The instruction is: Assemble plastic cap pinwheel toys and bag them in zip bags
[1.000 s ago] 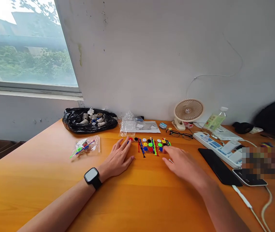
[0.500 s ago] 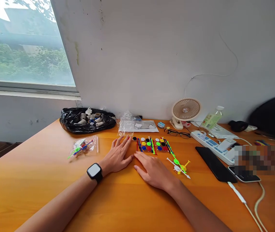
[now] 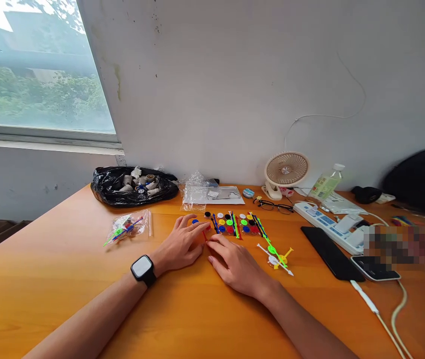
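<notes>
Orange wooden table (image 3: 66,279) with pale grain streaks. At frame centre, small discs (image 3: 234,223) in red, blue, yellow, green, black and white, crossed by red, blue and green sticks (image 3: 234,227). A red stick (image 3: 205,236) shows between the hands. Right of centre, a green, yellow and white assembled piece (image 3: 276,255). Black watch (image 3: 143,269) with pale screen lower left. Glossy black bag (image 3: 130,187), beige fan (image 3: 286,170), black phone (image 3: 332,253), white power strip (image 3: 334,227).
</notes>
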Demonstrator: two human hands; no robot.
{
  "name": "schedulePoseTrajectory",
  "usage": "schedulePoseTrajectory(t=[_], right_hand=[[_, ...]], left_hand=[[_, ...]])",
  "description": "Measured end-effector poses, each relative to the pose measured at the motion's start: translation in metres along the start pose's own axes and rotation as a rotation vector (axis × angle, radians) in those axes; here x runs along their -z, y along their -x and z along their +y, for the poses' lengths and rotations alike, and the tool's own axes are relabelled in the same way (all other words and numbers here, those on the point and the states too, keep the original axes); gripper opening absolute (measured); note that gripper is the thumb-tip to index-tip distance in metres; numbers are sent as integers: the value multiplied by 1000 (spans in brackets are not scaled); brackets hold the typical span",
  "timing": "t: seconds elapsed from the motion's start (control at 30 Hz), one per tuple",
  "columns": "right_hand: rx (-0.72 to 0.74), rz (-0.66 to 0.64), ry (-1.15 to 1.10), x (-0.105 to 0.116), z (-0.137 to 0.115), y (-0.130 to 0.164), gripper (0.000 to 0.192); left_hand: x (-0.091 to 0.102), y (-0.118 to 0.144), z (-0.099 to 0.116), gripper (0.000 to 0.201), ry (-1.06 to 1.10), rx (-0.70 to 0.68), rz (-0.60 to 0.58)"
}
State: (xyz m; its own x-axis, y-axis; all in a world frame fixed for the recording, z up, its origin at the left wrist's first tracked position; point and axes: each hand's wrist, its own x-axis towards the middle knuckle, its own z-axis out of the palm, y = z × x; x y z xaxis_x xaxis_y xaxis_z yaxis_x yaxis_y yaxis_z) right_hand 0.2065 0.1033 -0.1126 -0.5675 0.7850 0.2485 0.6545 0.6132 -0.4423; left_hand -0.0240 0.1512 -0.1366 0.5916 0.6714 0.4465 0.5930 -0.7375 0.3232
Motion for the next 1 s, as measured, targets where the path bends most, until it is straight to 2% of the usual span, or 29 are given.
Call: schedulePoseTrajectory(t=[0.17, 0.37, 0.5, 0.67, 0.8, 0.93, 1.0], right_hand=[[53, -31, -32, -4, 1, 0, 13], [51, -4, -29, -8, -1, 1, 15], [-2, 10, -7, -8, -2, 2, 23], [30, -22, -19, -7, -2, 2, 22], [-4, -10, -45, -7, -4, 1, 20], [3, -15, -133, -5, -4, 2, 16], [3, -62, -248, -2, -3, 2, 11]], left_hand=[[5, 0, 9, 59, 91, -26, -33], [11, -3, 18, 30, 224, -37, -1], [8, -4, 15, 31, 223, -32, 37], [6, -4, 13, 31, 221, -38, 11], [6, -5, 14, 30, 232, -39, 1], [4, -5, 13, 30, 233, -42, 5], [4, -5, 12, 32, 227, -30, 8]])
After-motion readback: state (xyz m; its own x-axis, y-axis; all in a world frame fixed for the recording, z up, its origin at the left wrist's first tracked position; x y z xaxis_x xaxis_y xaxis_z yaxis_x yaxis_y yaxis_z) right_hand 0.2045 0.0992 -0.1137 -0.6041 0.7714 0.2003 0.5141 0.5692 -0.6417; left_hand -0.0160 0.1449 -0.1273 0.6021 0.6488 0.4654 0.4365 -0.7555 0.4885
